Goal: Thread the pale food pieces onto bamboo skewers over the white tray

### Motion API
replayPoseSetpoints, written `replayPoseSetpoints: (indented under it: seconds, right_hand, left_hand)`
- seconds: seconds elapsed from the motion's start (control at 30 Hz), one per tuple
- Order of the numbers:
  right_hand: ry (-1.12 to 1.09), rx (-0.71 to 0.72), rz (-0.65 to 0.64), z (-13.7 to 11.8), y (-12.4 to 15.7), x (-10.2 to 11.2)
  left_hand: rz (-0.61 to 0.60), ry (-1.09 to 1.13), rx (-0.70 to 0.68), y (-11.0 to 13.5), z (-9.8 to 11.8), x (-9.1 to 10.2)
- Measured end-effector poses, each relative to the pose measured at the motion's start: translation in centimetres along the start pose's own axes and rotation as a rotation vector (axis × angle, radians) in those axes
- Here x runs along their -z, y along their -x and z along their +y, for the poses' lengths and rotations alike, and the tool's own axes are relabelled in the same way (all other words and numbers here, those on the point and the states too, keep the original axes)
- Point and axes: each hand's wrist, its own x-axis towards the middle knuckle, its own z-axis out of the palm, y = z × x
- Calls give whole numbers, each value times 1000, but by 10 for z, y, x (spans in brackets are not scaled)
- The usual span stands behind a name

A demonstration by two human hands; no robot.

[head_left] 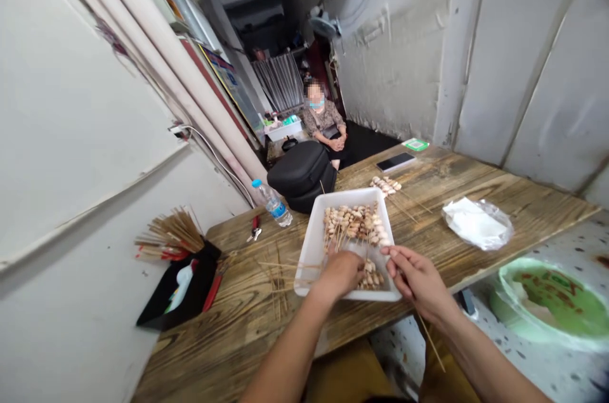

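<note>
My right hand [419,282] is closed on a bamboo skewer [432,343], whose bare end sticks out below the palm. Its fingertips are over the right rim of a white plastic tray [311,244]. My left hand [341,273] reaches into the tray with curled fingers; what they grip, if anything, is hidden. Just beside those fingers lies a small group of pale meat pieces [371,279]. Rows of skewered meat [352,222] fill the far part of the tray. Loose bamboo skewers [278,279] lie on the table to the left, some across the tray's rim.
On the wooden table [238,339] are a water bottle [273,203], keys [255,228], a black bag [304,174], a phone [396,162], more skewered meat [386,185], a plastic-wrapped white pack [478,223] and a black box [178,289]. A lined green bin [552,304] stands right. A person [325,120] sits beyond.
</note>
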Motion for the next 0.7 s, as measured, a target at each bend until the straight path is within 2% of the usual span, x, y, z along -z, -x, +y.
replayPoseSetpoints:
  seconds: [0.13, 0.47, 0.7]
  right_hand:
    - [-54, -53, 5, -5, 0, 8]
    - [-33, -22, 18, -8, -2, 12]
    - [6, 39, 57, -1, -4, 21]
  left_hand:
    - [-42, -130, -8, -4, 4, 4]
    - [3, -77, 82, -32, 15, -5]
    - [22, -145, 64, -28, 18, -8]
